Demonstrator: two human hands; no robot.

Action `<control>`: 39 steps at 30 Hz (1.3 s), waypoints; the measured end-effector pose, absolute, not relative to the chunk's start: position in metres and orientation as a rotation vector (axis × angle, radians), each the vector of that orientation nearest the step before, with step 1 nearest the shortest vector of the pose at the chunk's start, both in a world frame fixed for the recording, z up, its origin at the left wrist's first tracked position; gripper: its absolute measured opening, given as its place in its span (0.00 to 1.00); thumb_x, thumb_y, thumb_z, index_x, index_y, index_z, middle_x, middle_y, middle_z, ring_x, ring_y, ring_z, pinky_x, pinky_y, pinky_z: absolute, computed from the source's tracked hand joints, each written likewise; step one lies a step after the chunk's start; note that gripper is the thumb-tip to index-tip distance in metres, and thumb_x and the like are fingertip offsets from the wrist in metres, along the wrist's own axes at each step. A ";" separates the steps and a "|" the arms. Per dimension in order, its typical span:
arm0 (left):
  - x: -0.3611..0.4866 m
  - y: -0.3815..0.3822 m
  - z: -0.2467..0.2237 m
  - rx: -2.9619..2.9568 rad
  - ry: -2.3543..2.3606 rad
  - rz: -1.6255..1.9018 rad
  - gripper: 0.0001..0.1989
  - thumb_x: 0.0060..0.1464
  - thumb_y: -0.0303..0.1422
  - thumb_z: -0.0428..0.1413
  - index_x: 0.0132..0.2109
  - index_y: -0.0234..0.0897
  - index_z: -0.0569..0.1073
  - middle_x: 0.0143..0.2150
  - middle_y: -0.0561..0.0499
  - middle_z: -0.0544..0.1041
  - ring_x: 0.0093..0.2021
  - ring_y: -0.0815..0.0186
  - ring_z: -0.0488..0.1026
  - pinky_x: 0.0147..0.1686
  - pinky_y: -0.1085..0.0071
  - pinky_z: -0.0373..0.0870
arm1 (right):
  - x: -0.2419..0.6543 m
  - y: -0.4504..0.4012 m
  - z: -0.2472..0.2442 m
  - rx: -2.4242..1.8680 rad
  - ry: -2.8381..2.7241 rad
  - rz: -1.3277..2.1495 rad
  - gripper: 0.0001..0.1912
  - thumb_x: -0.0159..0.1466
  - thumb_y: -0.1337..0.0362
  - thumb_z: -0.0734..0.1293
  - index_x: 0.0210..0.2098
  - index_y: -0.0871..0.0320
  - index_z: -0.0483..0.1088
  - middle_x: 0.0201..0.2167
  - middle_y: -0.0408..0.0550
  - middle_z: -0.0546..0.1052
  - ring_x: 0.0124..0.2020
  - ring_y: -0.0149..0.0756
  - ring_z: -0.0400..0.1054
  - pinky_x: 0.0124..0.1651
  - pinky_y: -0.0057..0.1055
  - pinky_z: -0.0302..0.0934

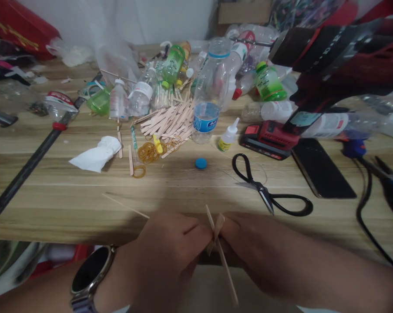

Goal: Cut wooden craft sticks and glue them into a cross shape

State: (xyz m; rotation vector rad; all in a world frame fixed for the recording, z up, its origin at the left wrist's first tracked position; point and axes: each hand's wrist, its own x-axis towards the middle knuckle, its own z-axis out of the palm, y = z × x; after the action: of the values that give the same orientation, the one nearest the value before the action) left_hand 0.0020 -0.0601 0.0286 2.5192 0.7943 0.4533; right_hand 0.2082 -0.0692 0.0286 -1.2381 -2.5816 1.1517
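Observation:
Near the table's front edge, my left hand [176,237] and my right hand [248,243] are close together, fingers closed around crossed wooden sticks [225,271]. One long thin stick slants down between the hands, and a short flat piece [219,226] crosses it near its top. Another thin stick [126,204] points up and left from behind my left hand; whether my fingers hold it is hidden. Black scissors [260,187] lie partly open beyond my right hand. A blue cap [200,163] rests on the table ahead of both hands.
Behind lie a pile of flat sticks [170,121], rubber bands [147,152], a glue bottle [228,137] and several plastic bottles [211,82]. A red and black drill [274,139] stands at the right beside a phone [323,167]. A dark bar [29,161] crosses the left.

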 end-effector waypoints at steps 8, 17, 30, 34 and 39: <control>0.002 -0.059 0.028 2.511 0.778 0.401 0.12 0.58 0.21 0.44 0.33 0.38 0.69 0.27 0.52 0.77 0.24 0.66 0.72 0.23 0.70 0.57 | 0.201 -0.065 0.029 -1.263 -2.661 1.130 0.19 0.50 0.82 0.61 0.35 0.56 0.71 0.32 0.45 0.81 0.30 0.36 0.75 0.33 0.28 0.65; 0.002 -0.060 0.022 2.465 0.881 0.404 0.11 0.53 0.20 0.46 0.33 0.36 0.71 0.27 0.51 0.78 0.25 0.64 0.73 0.24 0.70 0.60 | 0.201 -0.066 0.024 -1.325 -2.632 1.093 0.19 0.48 0.83 0.62 0.35 0.58 0.69 0.34 0.49 0.80 0.34 0.40 0.75 0.36 0.32 0.66; 0.007 -0.041 0.040 1.882 1.003 0.453 0.13 0.64 0.27 0.46 0.34 0.39 0.72 0.29 0.57 0.75 0.29 0.70 0.69 0.30 0.76 0.63 | 0.211 -0.054 0.029 -1.299 -2.159 0.950 0.08 0.63 0.72 0.63 0.31 0.54 0.68 0.26 0.40 0.72 0.28 0.32 0.67 0.31 0.27 0.59; 0.007 -0.039 0.043 1.681 0.995 0.414 0.14 0.65 0.31 0.45 0.34 0.38 0.73 0.24 0.58 0.67 0.26 0.70 0.64 0.27 0.76 0.60 | 0.211 -0.057 0.031 -1.388 -1.939 1.036 0.02 0.62 0.66 0.65 0.33 0.52 0.69 0.29 0.40 0.77 0.30 0.32 0.71 0.33 0.27 0.63; 0.005 -0.038 0.041 1.444 0.992 0.421 0.14 0.65 0.37 0.49 0.36 0.37 0.74 0.24 0.57 0.65 0.26 0.70 0.62 0.27 0.76 0.58 | 0.204 -0.058 0.034 -1.374 -1.832 1.179 0.02 0.62 0.64 0.67 0.35 0.51 0.71 0.31 0.38 0.79 0.33 0.32 0.73 0.37 0.27 0.65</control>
State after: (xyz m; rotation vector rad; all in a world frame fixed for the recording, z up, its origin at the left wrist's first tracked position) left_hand 0.0050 -0.0380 0.0412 1.4442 0.9923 0.4210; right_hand 0.2037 -0.0578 0.0342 -1.3735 -1.8319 1.1793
